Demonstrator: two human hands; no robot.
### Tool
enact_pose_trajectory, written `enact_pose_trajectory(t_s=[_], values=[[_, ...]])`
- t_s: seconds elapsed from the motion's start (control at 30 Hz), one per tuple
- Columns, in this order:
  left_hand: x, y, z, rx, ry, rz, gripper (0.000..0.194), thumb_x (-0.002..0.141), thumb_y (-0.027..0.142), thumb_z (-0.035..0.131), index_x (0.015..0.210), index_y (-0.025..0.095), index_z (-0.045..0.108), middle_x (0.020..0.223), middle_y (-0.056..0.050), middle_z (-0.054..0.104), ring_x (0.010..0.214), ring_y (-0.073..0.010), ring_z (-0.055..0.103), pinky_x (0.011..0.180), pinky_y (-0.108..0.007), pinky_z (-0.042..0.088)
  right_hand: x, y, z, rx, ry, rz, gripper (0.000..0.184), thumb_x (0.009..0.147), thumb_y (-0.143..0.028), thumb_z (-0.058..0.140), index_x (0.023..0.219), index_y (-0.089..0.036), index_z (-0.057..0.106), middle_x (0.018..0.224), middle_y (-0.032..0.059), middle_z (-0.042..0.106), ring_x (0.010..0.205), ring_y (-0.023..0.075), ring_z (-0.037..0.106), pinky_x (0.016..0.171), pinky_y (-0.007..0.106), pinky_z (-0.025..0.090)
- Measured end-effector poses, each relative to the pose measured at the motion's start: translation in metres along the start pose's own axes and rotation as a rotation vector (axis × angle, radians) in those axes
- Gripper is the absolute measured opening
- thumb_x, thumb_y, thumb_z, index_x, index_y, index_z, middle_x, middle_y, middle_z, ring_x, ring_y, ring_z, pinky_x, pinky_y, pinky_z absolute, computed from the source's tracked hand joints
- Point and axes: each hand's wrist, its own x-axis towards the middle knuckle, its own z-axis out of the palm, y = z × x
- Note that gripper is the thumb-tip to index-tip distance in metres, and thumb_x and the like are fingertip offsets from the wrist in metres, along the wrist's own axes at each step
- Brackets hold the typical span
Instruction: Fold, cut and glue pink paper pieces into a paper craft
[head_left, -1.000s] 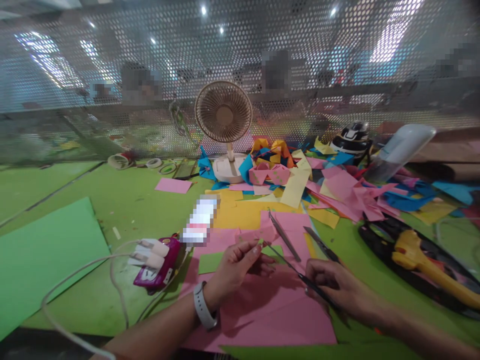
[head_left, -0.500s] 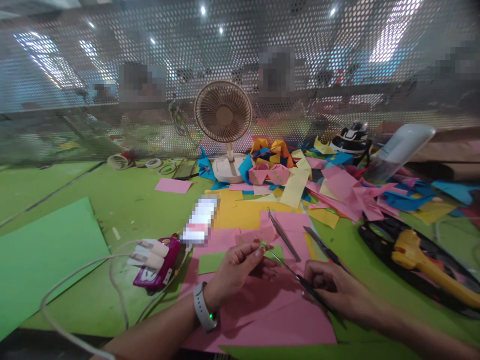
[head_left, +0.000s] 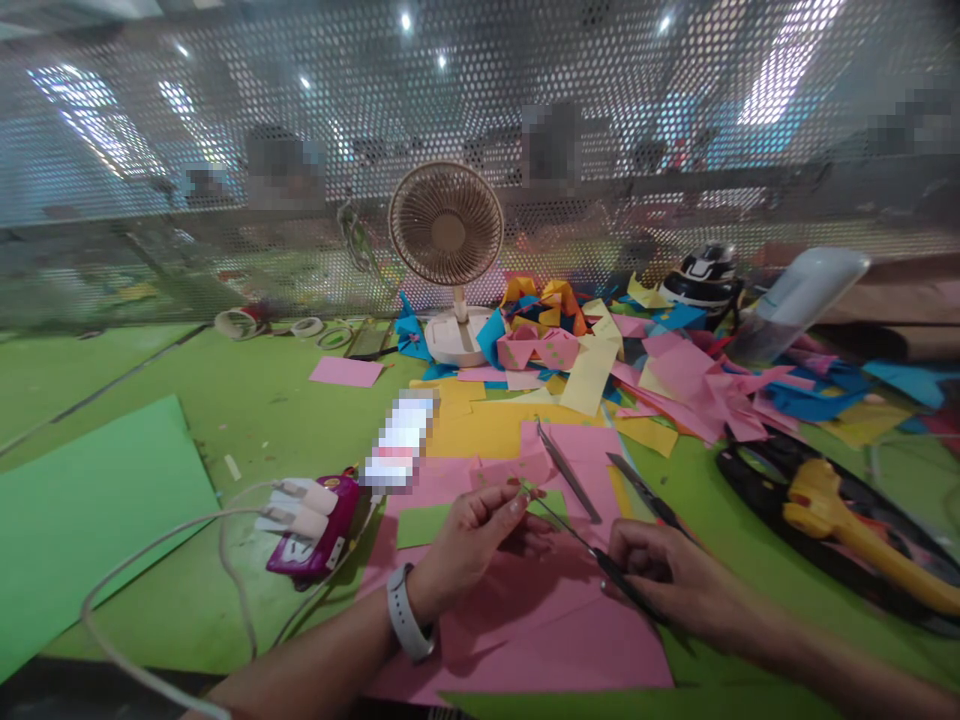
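My left hand (head_left: 480, 525) is closed in a pinch on a small green paper piece (head_left: 527, 490). In my right hand (head_left: 660, 570) is a slim tool (head_left: 611, 570) with a black handle and a thin metal end; its exact kind is not clear. The metal end reaches the paper piece at my left fingertips. Under both hands lie pink paper sheets (head_left: 555, 645), with a light green strip (head_left: 421, 525) on them. Metal tweezers (head_left: 568, 472) rest just beyond my hands, and a craft knife (head_left: 651, 498) lies beside my right hand.
A phone (head_left: 401, 440) and a purple power socket (head_left: 315, 530) with cables stand left. Behind are a fan (head_left: 448, 235) and a heap of coloured paper (head_left: 675, 370). A black tray (head_left: 757, 510) with a yellow tool (head_left: 847, 520) sits right. Green card (head_left: 112, 510) lies far left.
Both hands stay almost in place, with the tool's tip still at the left fingertips. The green light on the wristband no longer shows.
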Motion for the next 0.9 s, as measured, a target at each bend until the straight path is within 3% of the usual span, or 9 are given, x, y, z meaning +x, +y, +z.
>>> enact_pose_trajectory(t_s=[0.47, 0.9], values=[[-0.0012, -0.0003, -0.0032, 0.011, 0.018, -0.011, 0.028, 0.083, 0.035, 0.056, 0.100, 0.012, 0.059, 0.078, -0.007, 0.069, 0.068, -0.0150, 0.066, 0.064, -0.027, 0.053, 0.0005, -0.0013, -0.0037, 0.036, 0.046, -0.015, 0.041, 0.074, -0.055, 0.057, 0.067, -0.018, 0.042, 0.056, -0.0063, 0.041, 0.048, 0.0064, 0.039, 0.043, 0.017, 0.032], [-0.0004, -0.0020, -0.0027, -0.052, 0.017, -0.002, 0.030, 0.080, 0.034, 0.061, 0.100, 0.011, 0.059, 0.077, -0.008, 0.070, 0.065, -0.0148, 0.066, 0.062, -0.026, 0.052, -0.0023, -0.0038, -0.0005, 0.050, 0.000, -0.007, 0.035, 0.072, -0.047, 0.064, 0.067, -0.018, 0.045, 0.055, -0.0063, 0.043, 0.048, 0.0064, 0.041, 0.042, 0.016, 0.034]])
